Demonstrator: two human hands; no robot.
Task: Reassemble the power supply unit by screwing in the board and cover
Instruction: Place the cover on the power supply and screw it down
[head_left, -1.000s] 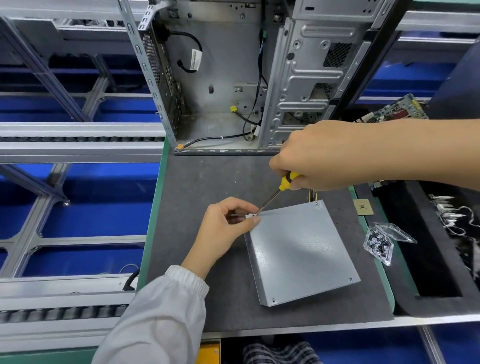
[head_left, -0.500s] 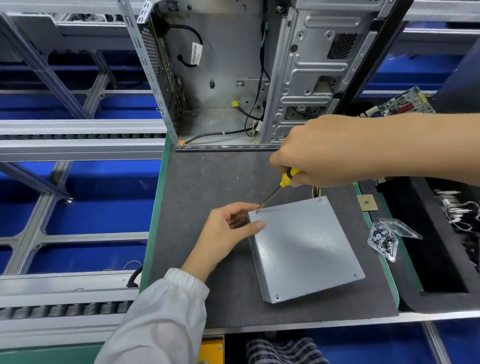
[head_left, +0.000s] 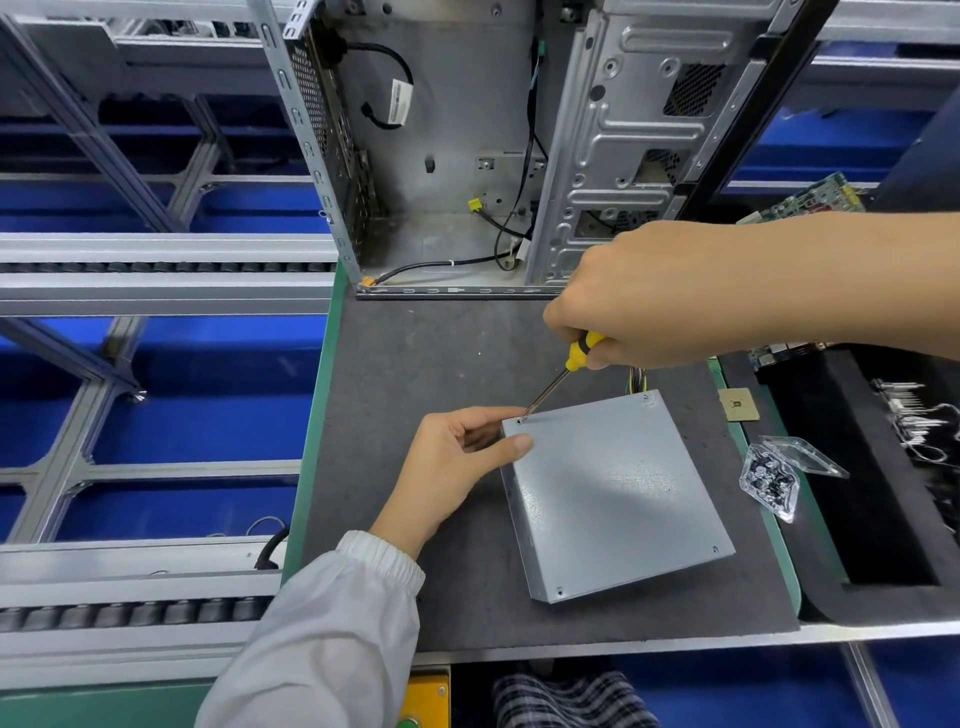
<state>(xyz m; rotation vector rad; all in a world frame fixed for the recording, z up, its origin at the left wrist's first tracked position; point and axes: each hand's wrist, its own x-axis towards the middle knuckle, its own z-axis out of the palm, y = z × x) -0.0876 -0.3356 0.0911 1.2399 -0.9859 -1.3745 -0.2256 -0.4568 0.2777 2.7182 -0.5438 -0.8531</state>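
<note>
A grey metal power supply unit (head_left: 618, 493) lies flat on the dark mat (head_left: 415, 364), its cover on top and coloured wires showing at its far edge. My left hand (head_left: 457, 462) grips the unit's far left corner, thumb on the cover. My right hand (head_left: 649, 296) holds a yellow-and-black screwdriver (head_left: 563, 374) tilted down to the left. Its tip rests in the screw hole at that same corner, right by my left fingertips. Screws show in the near corners of the cover.
An open computer case (head_left: 467, 156) stands at the back of the mat. A clear plastic box of screws (head_left: 769, 478) and a small chip (head_left: 737, 404) lie to the right. Further right are a black foam tray (head_left: 857, 519), loose metal parts and a circuit board (head_left: 810, 197).
My left hand let go of the small screw it held at the corner and now grips the unit's corner. The screwdriver tip has settled into the corner hole.
</note>
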